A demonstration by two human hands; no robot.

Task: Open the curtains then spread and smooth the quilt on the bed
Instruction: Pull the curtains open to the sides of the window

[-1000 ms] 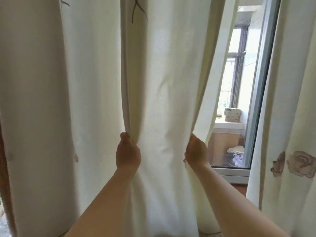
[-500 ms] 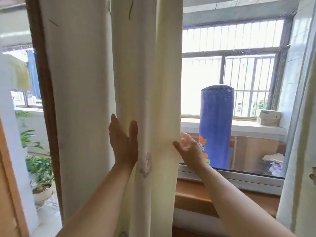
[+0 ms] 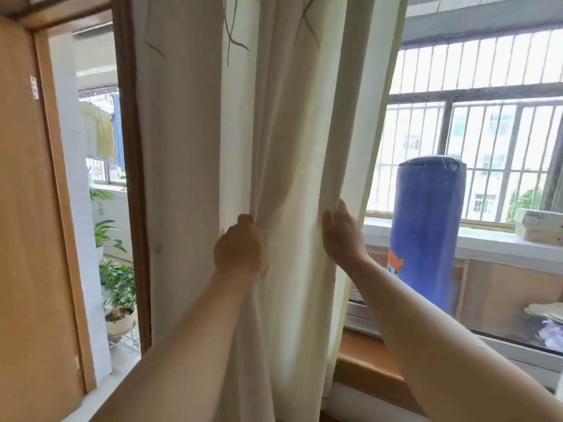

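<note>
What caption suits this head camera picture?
Both hands, left and right, gather the cream curtain aside, baring a barred window.

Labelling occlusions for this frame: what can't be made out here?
Head view only:
- Left hand fingers: wrapped behind a curtain fold.
- Curtain top and hem: cut by frame edges.
- Bed and quilt: out of frame.
- Things at the lower right behind the glass: blurred.

We see a cream curtain (image 3: 274, 141) printed with thin dark-green stems near its top. Right of the curtain stands a blue cylinder (image 3: 426, 233) bearing an orange cartoon figure; left of it, green potted plants (image 3: 117, 284) and a tan wooden door (image 3: 27, 226).
</note>
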